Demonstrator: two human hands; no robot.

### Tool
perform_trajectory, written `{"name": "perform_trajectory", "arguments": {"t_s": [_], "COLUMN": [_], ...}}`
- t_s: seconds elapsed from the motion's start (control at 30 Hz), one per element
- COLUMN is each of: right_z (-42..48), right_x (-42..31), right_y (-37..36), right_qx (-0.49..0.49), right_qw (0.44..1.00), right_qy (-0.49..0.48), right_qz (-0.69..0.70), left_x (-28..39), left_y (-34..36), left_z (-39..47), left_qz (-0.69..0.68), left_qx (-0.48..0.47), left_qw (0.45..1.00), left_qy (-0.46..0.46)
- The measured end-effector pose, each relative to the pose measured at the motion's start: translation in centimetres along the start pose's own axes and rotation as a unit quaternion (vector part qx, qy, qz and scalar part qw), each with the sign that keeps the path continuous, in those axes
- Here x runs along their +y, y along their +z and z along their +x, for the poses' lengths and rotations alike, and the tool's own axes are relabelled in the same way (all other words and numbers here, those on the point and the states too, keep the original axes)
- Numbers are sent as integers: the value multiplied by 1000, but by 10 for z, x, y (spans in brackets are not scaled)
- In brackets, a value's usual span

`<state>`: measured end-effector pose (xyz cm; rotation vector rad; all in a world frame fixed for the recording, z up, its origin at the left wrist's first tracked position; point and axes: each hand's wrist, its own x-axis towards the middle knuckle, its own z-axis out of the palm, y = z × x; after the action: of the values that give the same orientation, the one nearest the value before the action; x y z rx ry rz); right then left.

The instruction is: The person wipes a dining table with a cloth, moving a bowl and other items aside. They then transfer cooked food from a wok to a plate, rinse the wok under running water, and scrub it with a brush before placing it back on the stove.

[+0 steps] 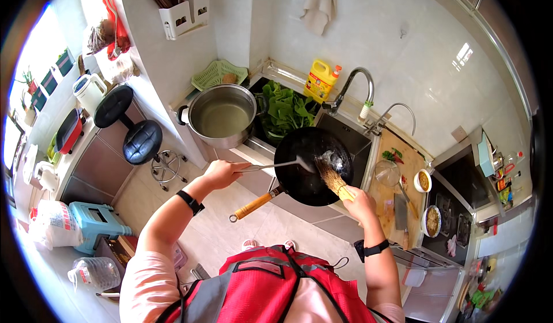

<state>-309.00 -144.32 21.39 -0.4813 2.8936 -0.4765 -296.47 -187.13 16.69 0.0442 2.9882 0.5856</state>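
A black wok [298, 180] with a wooden handle [255, 205] sits over the front of the sink [337, 126], its handle pointing toward me. My left hand [222, 174] grips the handle of a metal spatula [276, 165], whose blade reaches inside the wok. In my right hand [359, 202] is a bristle wok brush [332, 177], its bristles against the wok's inner surface near a wet, shiny patch. Leafy greens [287, 111] fill the sink basin behind the wok. Left of them stands a large steel pot [233, 139] with cloudy liquid in it.
A curved faucet [369, 81] and a yellow detergent jug [321, 80] stand behind the sink. To the right, a cutting board [380, 193] carries a strainer [387, 172] and a cleaver [400, 213]. Filled bowls [422, 180] sit by the stove [451, 219]. A black stool [142, 141] is at left.
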Motion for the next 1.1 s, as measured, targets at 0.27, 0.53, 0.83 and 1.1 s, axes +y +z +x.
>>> {"name": "perform_trajectory", "arguments": {"t_s": [0.27, 0.53, 0.83, 1.1], "right_z": [-14, -11, -6, -23], "right_x": [3, 7, -11, -48], "right_y": [8, 26, -4, -16], "right_qx": [-66, -59, -130, -212], "right_qw": [997, 998, 990, 974], "right_qy": [35, 11, 43, -77], "right_qz": [11, -2, 18, 22], "left_x": [-12, -54, -22, 31], "left_y": [-5, 16, 63, 99], "left_z": [-53, -26, -11, -11], "left_qz": [-667, -954, -872, -546], "left_qx": [172, 52, 139, -260], "left_qw": [701, 251, 427, 774], "left_qy": [-187, -152, -193, -189]}}
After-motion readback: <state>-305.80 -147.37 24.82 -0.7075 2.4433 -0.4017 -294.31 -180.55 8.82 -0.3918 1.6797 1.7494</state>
